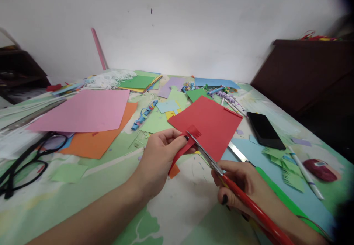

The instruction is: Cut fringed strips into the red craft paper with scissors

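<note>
Between the thumb and fingers of my left hand (160, 160) is a folded strip of red paper (179, 154), with fine fringe cuts along its far end. My right hand (240, 186) grips a pair of scissors (207, 154) with long red handles. The blade tips meet the fringed end of the strip, close to my left thumb. Just beyond lies a larger red paper sheet (207, 119) with a curled right edge. A knife (237, 152) with a green handle is partly covered by my right hand and wrist.
Black glasses (41, 160), pink paper (85, 110) and orange paper (96, 141) lie left. At right are a black phone (264, 128), fringed green scraps (287, 167), a white pen (306, 175) and dark red yarn (320, 169). White string (110, 79) sits near the wall.
</note>
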The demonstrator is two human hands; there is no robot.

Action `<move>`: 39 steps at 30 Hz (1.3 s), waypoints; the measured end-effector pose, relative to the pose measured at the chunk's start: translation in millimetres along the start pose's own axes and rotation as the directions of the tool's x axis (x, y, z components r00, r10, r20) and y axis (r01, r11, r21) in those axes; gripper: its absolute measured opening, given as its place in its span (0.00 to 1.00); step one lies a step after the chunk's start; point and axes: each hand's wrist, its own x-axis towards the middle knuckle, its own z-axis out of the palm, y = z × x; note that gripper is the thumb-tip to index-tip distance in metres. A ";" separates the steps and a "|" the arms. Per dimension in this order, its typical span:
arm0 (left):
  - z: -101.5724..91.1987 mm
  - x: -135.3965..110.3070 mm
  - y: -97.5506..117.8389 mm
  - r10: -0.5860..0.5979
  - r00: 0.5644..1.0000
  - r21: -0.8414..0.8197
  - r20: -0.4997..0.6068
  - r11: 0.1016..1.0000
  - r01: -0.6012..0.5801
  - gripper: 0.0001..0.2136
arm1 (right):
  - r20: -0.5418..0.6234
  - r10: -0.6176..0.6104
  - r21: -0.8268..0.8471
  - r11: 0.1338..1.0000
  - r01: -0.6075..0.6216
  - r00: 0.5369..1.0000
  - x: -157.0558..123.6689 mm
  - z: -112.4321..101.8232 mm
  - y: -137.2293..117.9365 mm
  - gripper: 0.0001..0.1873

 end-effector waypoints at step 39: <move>1.4 -0.3 1.0 0.001 1.000 0.008 -0.005 1.000 -0.001 0.06 | 0.033 -0.052 0.030 0.998 0.051 0.998 -0.8 -1.1 1.1 0.23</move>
